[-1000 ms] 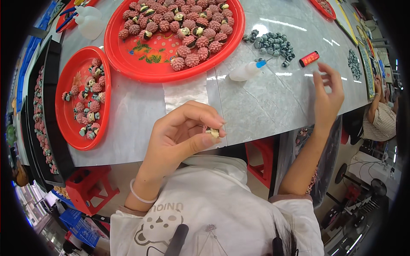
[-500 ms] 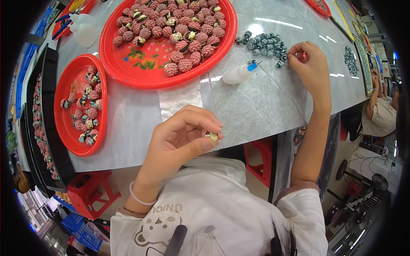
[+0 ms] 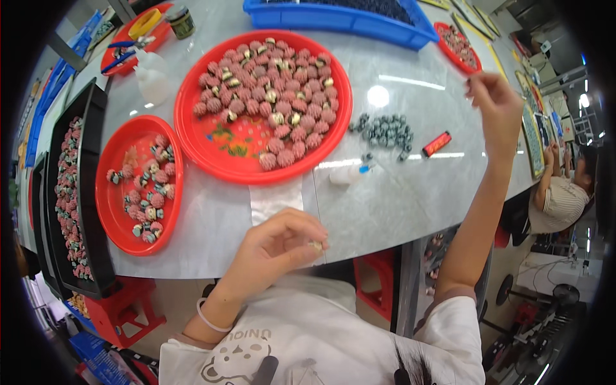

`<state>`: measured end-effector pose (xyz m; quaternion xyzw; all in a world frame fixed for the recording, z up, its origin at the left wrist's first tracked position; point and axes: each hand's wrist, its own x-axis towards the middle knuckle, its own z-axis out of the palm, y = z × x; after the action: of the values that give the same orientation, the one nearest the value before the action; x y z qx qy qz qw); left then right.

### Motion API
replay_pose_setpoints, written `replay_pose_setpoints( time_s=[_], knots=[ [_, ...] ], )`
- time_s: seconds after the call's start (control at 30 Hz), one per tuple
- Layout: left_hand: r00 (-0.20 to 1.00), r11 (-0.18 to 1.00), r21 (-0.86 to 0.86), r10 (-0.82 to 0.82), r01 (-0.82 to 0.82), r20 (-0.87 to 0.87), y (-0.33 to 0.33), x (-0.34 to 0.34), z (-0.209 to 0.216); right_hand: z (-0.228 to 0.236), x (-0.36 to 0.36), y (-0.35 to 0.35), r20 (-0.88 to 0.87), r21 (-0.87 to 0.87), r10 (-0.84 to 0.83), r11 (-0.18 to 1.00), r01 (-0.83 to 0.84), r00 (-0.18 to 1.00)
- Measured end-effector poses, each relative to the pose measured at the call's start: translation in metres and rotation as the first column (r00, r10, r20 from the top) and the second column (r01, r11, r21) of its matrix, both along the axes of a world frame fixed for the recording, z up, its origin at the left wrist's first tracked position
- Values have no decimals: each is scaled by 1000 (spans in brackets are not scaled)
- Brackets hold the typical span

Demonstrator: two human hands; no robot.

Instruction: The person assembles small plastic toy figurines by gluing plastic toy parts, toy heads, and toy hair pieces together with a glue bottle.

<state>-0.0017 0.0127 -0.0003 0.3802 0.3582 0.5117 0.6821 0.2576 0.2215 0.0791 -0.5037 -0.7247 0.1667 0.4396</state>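
My left hand (image 3: 279,251) is closed in a pinch at the table's near edge, gripping a small cream-coloured piece (image 3: 316,245) between thumb and fingertips. Most of that piece is hidden by the fingers. Raised over the right part of the table, my right hand (image 3: 497,96) has thumb and fingers pinched together near a small red tray (image 3: 467,59). A dark speck shows at its fingertips, too small to name. Between the hands lie a pile of grey-green beads (image 3: 387,133), a red lighter-shaped object (image 3: 437,144) and a white squeeze bottle (image 3: 346,173) with a blue needle tip.
A big red tray (image 3: 212,163) carries many pink ridged pieces with cream or dark parts. Left of it are a smaller red tray (image 3: 106,212) and a black bin (image 3: 96,256). A blue tray (image 3: 410,37) stands at the back. A person (image 3: 559,183) sits far right.
My right hand has gone from beside the bead pile up and away toward the small red tray, leaving the red object in plain sight. The view has tilted; my left hand keeps its pinch.
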Motion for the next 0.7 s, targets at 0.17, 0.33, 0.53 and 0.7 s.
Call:
replay_pose_setpoints(
  time_s=[0.17, 0.33, 0.53, 0.7],
  knots=[
    [999, 1000, 13, -22, 22, 34, -1, 6, 3, 15, -32, 115, 387, 345, -147, 939, 5, 910],
    [998, 1000, 28, -5, 3, 65, 0, -2, -1, -12, -28, 110, 227, 188, 141, 965, -185, 964],
    [999, 999, 26, -48, 48, -14, 4, 2, -1, -34, 1, -19, 48, -282, 204, 942, -183, 978],
    [998, 999, 12, -52, 52, -30, 6, 5, 0, -55, -3, -41, 157, -311, 192, 941, -136, 969]
  ],
)
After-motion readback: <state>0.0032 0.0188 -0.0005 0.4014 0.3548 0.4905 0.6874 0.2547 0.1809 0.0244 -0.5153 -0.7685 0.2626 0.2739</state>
